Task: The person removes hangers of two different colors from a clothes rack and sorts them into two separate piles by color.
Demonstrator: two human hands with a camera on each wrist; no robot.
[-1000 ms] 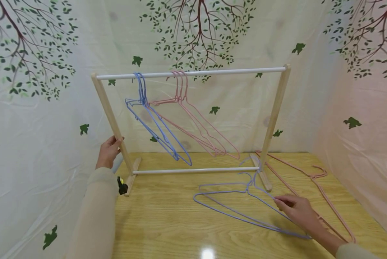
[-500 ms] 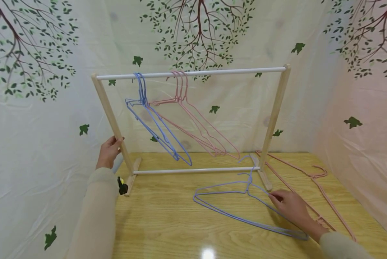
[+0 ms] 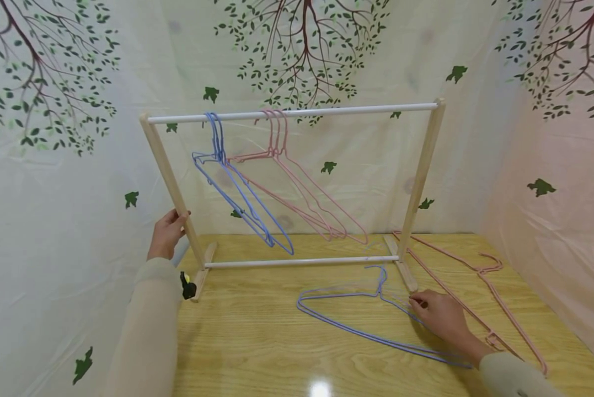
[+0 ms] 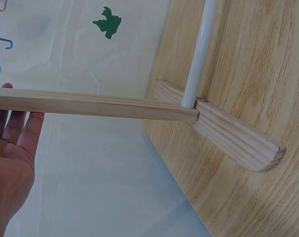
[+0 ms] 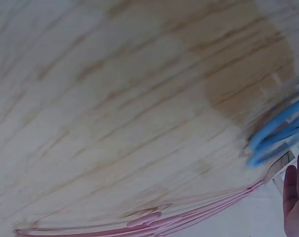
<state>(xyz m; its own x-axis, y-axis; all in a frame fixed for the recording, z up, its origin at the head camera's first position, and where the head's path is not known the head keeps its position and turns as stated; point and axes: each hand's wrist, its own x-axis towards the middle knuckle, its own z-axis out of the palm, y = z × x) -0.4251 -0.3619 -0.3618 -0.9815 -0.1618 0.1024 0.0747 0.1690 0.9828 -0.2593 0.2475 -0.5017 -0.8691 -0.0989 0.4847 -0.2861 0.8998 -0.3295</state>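
Observation:
A wooden rack with white rods (image 3: pixel 162 165) stands on the table, and my left hand (image 3: pixel 166 234) grips its left upright. In the left wrist view the fingers of that hand (image 4: pixel 14 153) reach behind the wooden post (image 4: pixel 105 104). At the lower right, my right hand (image 3: pixel 440 315) pinches the right shoulder of a blue wire hanger (image 3: pixel 356 332). Two such hangers lie nearly together there, the upper one blurred. The right wrist view catches the right hand (image 5: pixel 296 197) at its edge, beside blurred blue hanger wires (image 5: pixel 280 132).
Several blue hangers (image 3: pixel 217 135) and pink hangers (image 3: pixel 278 132) hang from the top rod. Pink hangers (image 3: pixel 506 311) lie on the table (image 3: pixel 257 347) at the right. A small black object (image 3: pixel 188 288) is by the rack's left foot.
My right hand has moved slightly left with the upper blue hanger, whose outline now nearly overlaps the one beneath. The left hand and the rack have not moved.

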